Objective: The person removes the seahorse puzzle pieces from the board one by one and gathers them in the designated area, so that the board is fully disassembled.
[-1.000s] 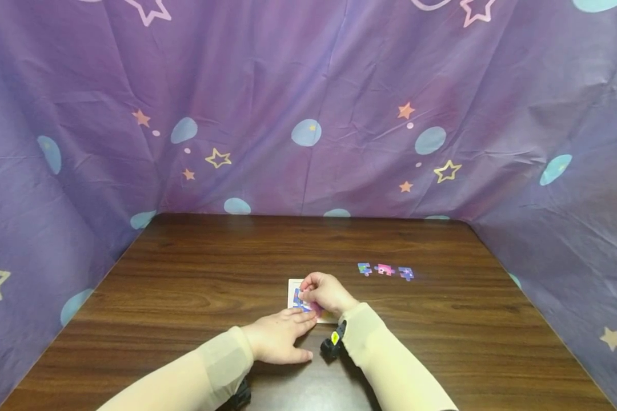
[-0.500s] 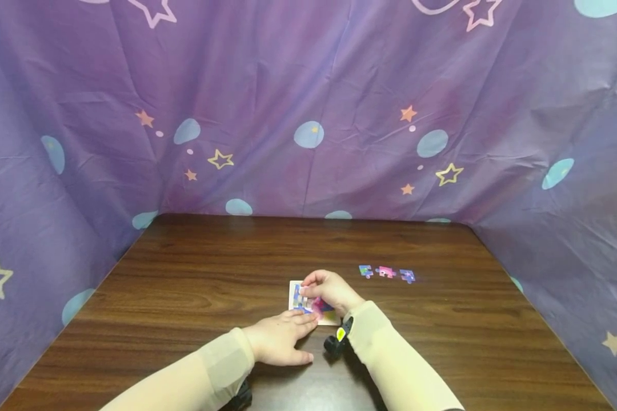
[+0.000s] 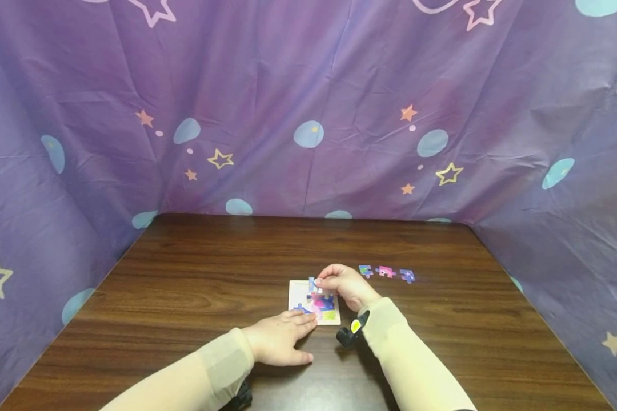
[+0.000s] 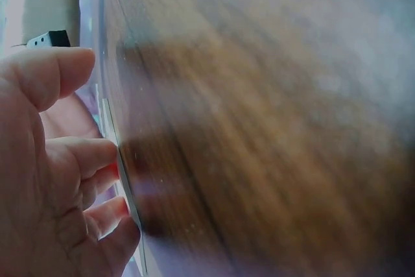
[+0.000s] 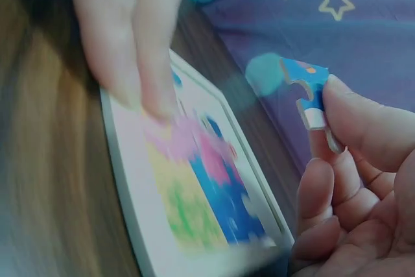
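My right hand [image 3: 351,287] pinches a blue and white jigsaw piece [image 5: 314,93] between thumb and fingers, raised over the far part of a small white puzzle board [image 3: 293,289]. On that board lie several joined pieces in pink, blue and yellow-green [image 3: 325,302]; its upper left shows bare white. My left hand [image 3: 280,338] lies with fingers extended, their tips resting on the board's near left edge and covering part of the pieces. In the left wrist view the fingertips [image 4: 104,154] touch the board's thin edge.
Three loose jigsaw pieces lie in a row to the right of the board: a blue-green one [image 3: 365,271], a pink one [image 3: 386,272] and a blue one [image 3: 407,275]. The brown wooden table [image 3: 185,274] is bounded by a purple star-patterned cloth [image 3: 267,91].
My right hand has lifted the jigsaw piece off the board's left side and moved it right and away from me. The left hand has stayed in place.
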{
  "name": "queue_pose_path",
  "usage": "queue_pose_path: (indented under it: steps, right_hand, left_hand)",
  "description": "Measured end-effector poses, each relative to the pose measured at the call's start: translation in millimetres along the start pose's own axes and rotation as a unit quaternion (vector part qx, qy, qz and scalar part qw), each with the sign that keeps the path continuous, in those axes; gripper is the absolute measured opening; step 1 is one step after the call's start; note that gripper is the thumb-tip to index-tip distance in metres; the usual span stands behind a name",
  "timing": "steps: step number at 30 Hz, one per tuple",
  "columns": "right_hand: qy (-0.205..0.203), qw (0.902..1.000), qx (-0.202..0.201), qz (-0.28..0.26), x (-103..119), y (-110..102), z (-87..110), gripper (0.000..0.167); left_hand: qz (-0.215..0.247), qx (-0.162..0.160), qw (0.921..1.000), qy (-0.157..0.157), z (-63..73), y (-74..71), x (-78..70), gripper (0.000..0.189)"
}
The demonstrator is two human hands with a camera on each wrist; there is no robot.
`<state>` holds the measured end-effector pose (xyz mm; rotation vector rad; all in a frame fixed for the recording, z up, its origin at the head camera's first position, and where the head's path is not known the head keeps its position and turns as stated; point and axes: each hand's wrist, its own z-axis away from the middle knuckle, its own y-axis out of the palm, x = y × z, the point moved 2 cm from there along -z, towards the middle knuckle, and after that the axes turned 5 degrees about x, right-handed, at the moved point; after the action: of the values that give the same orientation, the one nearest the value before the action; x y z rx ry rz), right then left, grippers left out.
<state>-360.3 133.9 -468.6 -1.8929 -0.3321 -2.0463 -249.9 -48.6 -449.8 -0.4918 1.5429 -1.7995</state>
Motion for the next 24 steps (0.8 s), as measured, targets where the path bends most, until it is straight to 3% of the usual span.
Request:
queue_pose_path:
  steps: [7,15,24]
  right_hand:
    - [0.004,0.9961,-0.022,0.085,-1.0,-32.0,9.3,0.012]
    - [0.013,0.9919,-0.055,0.114,-2.9,-72.7,26.1,0.013]
    - [0.052,0.9759,-0.104,0.185,-3.7,-101.6,39.8,0.016]
  left_hand:
    - [0.003,0.001,1.0,-0.001,0.8,-2.0,-1.3,0.072]
    - [0.004,0.001,1.0,-0.003,1.1,-1.7,-1.4,0.072]
    - [0.007,0.002,1.0,-0.005,1.1,-0.4,-2.6,0.072]
